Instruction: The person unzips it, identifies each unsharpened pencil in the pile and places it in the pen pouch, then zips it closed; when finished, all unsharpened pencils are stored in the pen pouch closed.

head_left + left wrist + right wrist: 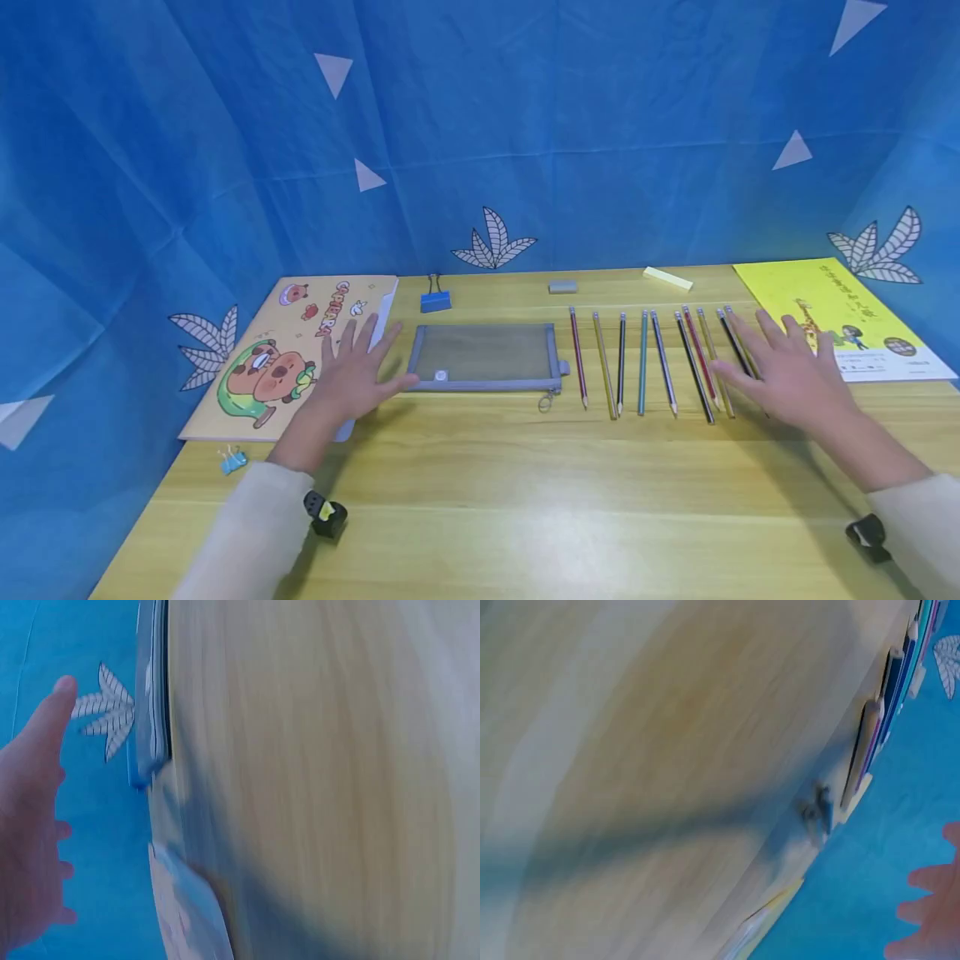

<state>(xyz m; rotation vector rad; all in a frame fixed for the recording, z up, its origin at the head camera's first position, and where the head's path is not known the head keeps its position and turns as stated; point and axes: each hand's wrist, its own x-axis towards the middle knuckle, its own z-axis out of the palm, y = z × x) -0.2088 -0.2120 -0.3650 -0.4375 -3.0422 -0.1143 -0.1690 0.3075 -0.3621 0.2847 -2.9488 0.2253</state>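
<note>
All fingers are spread, released: L hand [352,377] is left of pouch [483,354], R hand [799,380] & pencils [642,364] right of it.

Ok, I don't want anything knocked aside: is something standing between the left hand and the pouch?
Nothing visible does. The left hand is raised above the table, just left of the pouch. The big clip lies beyond the pouch, off that path.
</note>
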